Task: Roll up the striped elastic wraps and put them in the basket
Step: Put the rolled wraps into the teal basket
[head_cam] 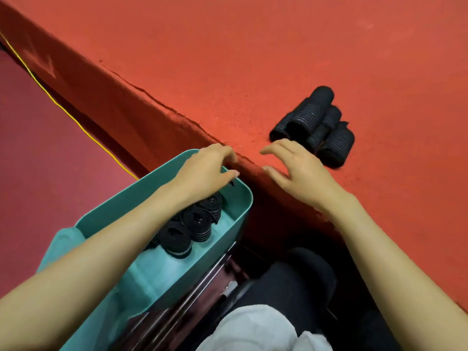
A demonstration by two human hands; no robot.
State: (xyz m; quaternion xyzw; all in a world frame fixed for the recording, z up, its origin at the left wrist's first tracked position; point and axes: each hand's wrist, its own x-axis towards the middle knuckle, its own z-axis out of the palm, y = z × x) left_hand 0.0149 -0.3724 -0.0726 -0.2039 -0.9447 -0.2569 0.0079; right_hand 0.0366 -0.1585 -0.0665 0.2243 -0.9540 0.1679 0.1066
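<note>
Head view, step in hand: we judge that we are between loads. The rolls in the basket (192, 224) are already stowed, the pile of rolls (314, 125) is not yet moved, and no unrolled wrap shows, so carrying looks like the work left.
Head view, basket: the teal basket (244, 198) sits below the edge of the red bench (329, 46), close against it on our left side, with black striped rolls packed side by side in its far end.
Head view, pile of rolls: it lies on the bench top, just beyond the right grip and well apart from the basket. Several rolls lie side by side, with at least one more on top.
Head view, left grip: our left grip (210, 168) hangs over the basket's far corner, forearm crossing above the stowed rolls and fingers curled down at the rim. A small dark tip shows under the thumb, and we cannot tell whether it is pinched or merely lies there.
Head view, right grip: our right grip (291, 165) hovers palm down over the bench edge, fingers spread and slightly bent. It holds nothing and touches no roll.
Head view, next move: we think the right grip must reach forward to the nearest roll and close around it firmly enough that it does not unwind. It then carries the roll across the edge to the basket's free space.
Head view, risk: a loose hold could let a roll spring open.
</note>
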